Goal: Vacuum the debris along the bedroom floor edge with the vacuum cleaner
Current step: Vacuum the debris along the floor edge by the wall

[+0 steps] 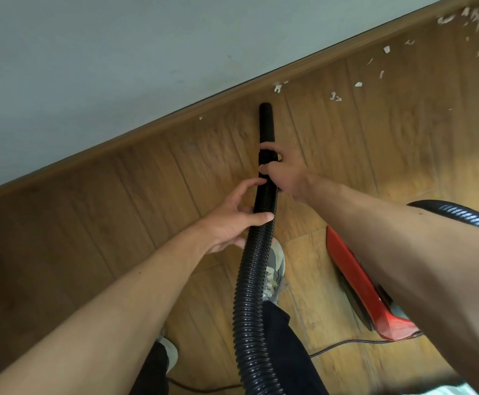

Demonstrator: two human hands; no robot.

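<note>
A black ribbed vacuum hose (251, 280) runs up the middle of the view and ends in a smooth black nozzle (266, 124). The nozzle tip sits on the wooden floor, a little short of the skirting board (158, 124). My left hand (232, 218) grips the ribbed hose lower down. Further up, my right hand (285, 172) grips the hose at the collar just behind the nozzle. White scraps of debris (335, 96) lie scattered to the right of the nozzle, more of them along the floor edge at the top right (460, 18). One scrap (277, 87) lies against the skirting just beyond the tip.
The red vacuum cleaner body (361, 286) stands on the floor at the right, under my right forearm. Its black power cable (346, 343) trails across the boards. My shoe (275, 266) is behind the hose. A pale grey wall (118, 52) fills the upper left.
</note>
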